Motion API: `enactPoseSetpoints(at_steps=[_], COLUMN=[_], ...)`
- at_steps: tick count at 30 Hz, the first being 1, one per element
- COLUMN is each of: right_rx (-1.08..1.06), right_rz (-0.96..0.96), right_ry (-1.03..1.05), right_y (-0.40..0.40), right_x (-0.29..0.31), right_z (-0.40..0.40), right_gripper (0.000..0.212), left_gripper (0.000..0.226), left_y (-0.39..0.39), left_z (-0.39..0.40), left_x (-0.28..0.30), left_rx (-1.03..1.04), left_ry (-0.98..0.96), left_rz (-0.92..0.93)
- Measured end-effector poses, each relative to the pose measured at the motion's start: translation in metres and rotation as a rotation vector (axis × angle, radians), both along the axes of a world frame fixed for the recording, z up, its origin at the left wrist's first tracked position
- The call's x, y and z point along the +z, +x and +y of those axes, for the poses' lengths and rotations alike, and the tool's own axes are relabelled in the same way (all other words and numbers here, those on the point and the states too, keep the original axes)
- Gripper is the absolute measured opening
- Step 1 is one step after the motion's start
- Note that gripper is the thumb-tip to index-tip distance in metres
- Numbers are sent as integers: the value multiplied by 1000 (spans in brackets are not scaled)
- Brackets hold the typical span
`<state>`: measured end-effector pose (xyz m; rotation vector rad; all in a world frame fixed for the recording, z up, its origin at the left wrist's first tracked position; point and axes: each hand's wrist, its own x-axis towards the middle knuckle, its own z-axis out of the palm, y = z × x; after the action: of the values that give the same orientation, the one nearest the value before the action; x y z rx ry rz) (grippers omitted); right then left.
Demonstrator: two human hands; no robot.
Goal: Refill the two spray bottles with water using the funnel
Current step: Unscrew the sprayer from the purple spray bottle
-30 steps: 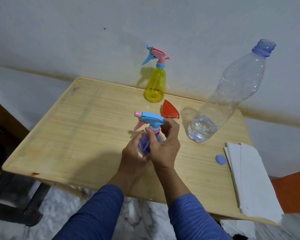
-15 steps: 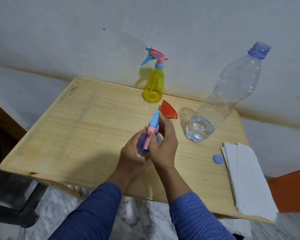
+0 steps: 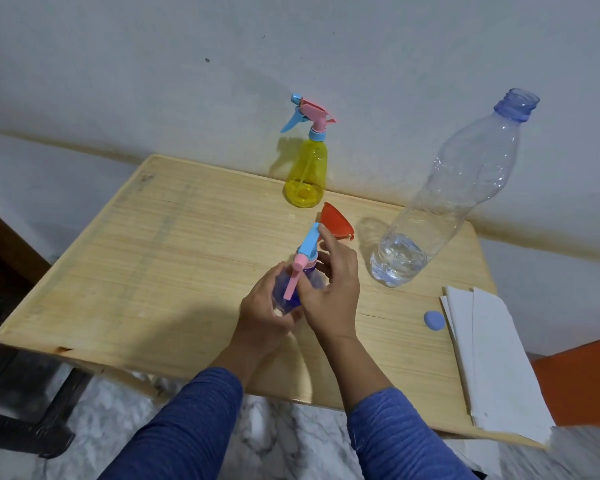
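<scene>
Nearest me, two blue sleeves (image 3: 194, 424) come up from the bottom edge over the near rim of the wooden table (image 3: 146, 271), which I take as my landmark.

Just past that near rim, over the table's middle, my left hand (image 3: 264, 313) is wrapped around the body of the blue spray bottle (image 3: 288, 289), fingers closed on it. My right hand (image 3: 333, 292) sits against the bottle's right side: thumb and fingers curl about the neck under the spray head (image 3: 307, 245), the index finger raised and touching the head's blue top. So the right hand grips the neck, loosely by the look of it; the head is on the bottle, its pink trigger pointing down toward me. I cannot tell whether the bottle's base touches the tabletop.

On the table's near right corner lies a stack of white paper (image 3: 492, 358), overhanging the right edge. Just left of the paper, a small blue cap (image 3: 433, 320) lies flat on the wood.

Further in, right of centre, a large clear bottle (image 3: 458, 188) stands uncapped with a little water at the bottom. Between it and my hands, the red funnel (image 3: 336, 223) lies tipped on its side, just beyond my right fingertips.

At the table's far edge, near the wall (image 3: 187, 81), the yellow spray bottle (image 3: 307, 168) stands upright with its pink-and-blue head on, well apart from my hands.
</scene>
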<state>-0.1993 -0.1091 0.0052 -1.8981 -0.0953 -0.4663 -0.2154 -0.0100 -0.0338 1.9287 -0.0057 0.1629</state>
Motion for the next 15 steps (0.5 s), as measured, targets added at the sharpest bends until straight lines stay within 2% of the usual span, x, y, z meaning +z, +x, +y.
enactPoseSetpoints(at_steps=[3,6,10,15], right_rx=[21,107,71,175], right_rz=[13,31,30,81], right_ry=[9,52,42,54], right_y=[2,-3,0,-2], right_x=[4,6,10,14], right_z=[-1,-3,-4,-8], right_gripper=[62,69,75,83], left_gripper=[66,66,66,69], left_y=[2,2,3,4], left_z=[1,1,2,2], left_x=[-2,-5,-8,-13], left_rx=[-27,-33,-15,-11], left_ry=[-8,-21,-2,3], left_rz=[1,10,8,17])
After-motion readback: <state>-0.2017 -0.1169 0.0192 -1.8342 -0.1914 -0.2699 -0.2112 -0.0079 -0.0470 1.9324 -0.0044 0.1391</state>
